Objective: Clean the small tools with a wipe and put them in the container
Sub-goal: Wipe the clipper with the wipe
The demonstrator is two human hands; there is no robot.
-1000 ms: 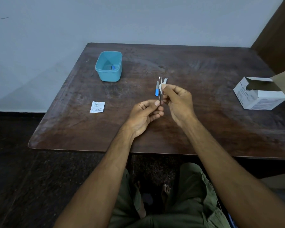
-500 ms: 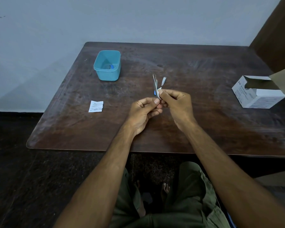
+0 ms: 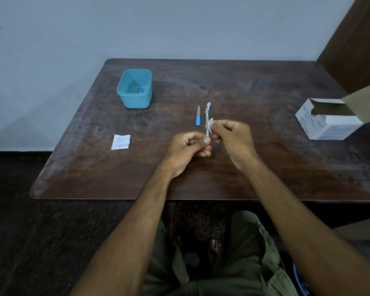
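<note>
1. Head view: left hand point(image 3: 188, 146) pinches the lower end of a metal tool point(image 3: 207, 120), upright above the table point(image 3: 265, 167).
2. Right hand point(image 3: 233, 137) pinches a wipe point(image 3: 210, 124) against it.
3. Blue container point(image 3: 135, 88) stands well apart, far left.

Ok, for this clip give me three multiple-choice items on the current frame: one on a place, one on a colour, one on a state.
1. Where does the blue-handled file lie?
A. in the container
B. on the table, left of the held tool
C. in the white box

2. What colour is the container?
A. teal
B. red
C. white

3. What is the left hand doing?
A. lying flat on the table
B. reaching into the container
C. pinching the lower end of the metal tool

Answers:
1 B, it lies on the table beside the raised tool.
2 A, its walls are teal.
3 C, thumb and finger grip the tool while the right hand holds the wipe on it.
</note>
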